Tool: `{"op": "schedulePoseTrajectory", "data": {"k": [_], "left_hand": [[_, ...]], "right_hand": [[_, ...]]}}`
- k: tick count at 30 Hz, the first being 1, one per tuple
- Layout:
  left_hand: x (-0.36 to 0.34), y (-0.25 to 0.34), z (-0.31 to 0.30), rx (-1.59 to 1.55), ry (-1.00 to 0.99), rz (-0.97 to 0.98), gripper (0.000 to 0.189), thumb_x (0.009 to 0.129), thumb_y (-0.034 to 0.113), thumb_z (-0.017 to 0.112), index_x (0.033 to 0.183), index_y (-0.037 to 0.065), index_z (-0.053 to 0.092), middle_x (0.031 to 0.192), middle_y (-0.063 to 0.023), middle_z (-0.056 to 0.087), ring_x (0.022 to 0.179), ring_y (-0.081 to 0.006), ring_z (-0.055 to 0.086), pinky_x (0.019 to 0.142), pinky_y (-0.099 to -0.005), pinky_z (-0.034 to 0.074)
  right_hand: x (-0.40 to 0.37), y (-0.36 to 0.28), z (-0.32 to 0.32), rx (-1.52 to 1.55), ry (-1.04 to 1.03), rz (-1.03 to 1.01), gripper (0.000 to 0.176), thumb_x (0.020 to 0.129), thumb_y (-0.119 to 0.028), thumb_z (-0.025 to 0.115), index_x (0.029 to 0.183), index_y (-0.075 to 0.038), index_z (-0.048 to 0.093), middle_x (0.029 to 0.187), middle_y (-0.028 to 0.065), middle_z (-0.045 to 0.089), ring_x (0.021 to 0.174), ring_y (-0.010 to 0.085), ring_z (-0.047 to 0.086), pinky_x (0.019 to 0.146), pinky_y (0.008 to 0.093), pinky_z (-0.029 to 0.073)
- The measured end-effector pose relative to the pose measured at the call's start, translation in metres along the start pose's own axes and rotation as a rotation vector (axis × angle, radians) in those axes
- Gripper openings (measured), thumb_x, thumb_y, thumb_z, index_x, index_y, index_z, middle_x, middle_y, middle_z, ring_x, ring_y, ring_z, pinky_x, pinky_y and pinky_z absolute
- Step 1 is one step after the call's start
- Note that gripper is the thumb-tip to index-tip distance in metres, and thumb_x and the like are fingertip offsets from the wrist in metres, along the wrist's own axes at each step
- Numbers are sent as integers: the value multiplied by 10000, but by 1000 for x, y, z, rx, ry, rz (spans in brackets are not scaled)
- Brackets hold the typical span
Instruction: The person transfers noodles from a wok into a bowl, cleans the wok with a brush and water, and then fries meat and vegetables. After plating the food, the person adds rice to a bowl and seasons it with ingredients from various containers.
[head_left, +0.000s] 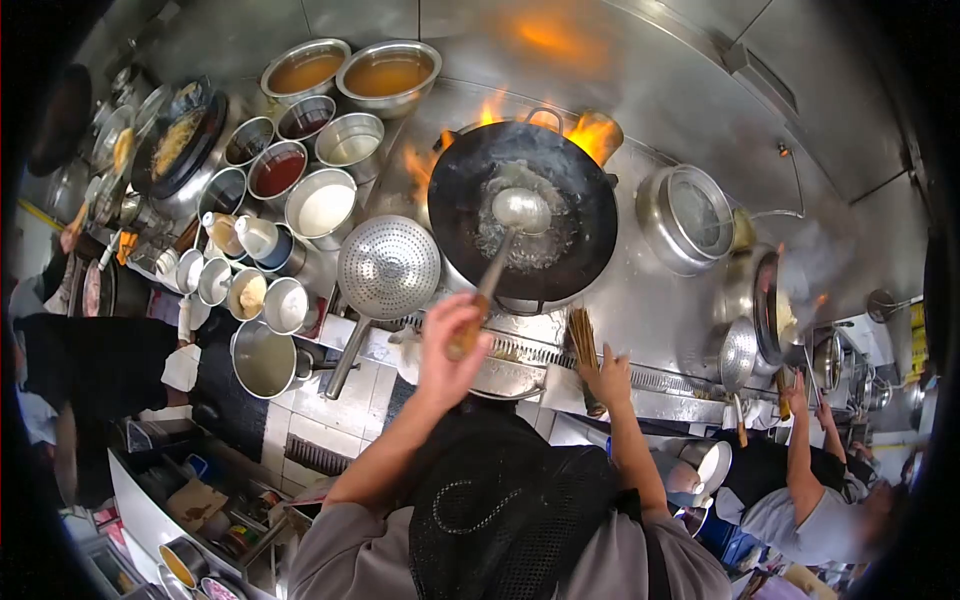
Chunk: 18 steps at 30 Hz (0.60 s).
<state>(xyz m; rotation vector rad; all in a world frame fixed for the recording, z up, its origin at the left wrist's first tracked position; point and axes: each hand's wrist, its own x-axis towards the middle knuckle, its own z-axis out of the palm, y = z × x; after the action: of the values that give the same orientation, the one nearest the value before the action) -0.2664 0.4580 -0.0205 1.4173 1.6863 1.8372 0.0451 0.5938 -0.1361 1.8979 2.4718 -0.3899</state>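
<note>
My left hand (450, 345) is closed around the wooden handle of a ladle (520, 212). The ladle's metal bowl rests in bubbling, clear-looking liquid inside a black wok (455, 215). Flames rise around the wok's far rim. At the stove's front edge, my right hand (607, 381) is wrapped round a bamboo wok brush (583, 338), its bristles pointing away from me. Just left of the wok lies a perforated strainer (389, 268), its handle pointing toward me.
Seasoning pots, including one of red sauce (278, 172), stand at left, with two broth bowls (388, 78) behind. A metal pot (690, 218) sits right of the wok. Co-workers work at both sides; one's arm (800, 460) reaches toward another wok (768, 305).
</note>
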Motion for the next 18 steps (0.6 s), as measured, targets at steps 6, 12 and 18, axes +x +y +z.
{"op": "schedulePoseTrajectory", "data": {"k": [6,12,18], "left_hand": [[3,-9,-95,-172,123,-444,268,886,-43,622,1140,26,568,1178,-99,615,1006,-141,611,839,-269,510],[11,-14,-111,380,-137,-425,386,814,105,712,1164,40,561,969,-188,657,836,-348,666,724,-383,534],[37,1,-101,785,-383,-401,389,835,267,685,1191,154,573,922,-158,664,817,-369,653,677,-455,529]], "right_hand": [[-16,31,7,461,-240,165,697,818,-319,707,1407,-68,430,1115,288,597,1066,406,576,922,431,460],[24,-53,-128,1003,-101,52,666,912,-251,638,1473,-43,346,1154,135,604,1014,209,583,919,314,455],[166,-139,-72,388,-123,-442,643,910,-416,600,1430,-90,411,1306,237,556,1115,421,592,955,425,470]]}}
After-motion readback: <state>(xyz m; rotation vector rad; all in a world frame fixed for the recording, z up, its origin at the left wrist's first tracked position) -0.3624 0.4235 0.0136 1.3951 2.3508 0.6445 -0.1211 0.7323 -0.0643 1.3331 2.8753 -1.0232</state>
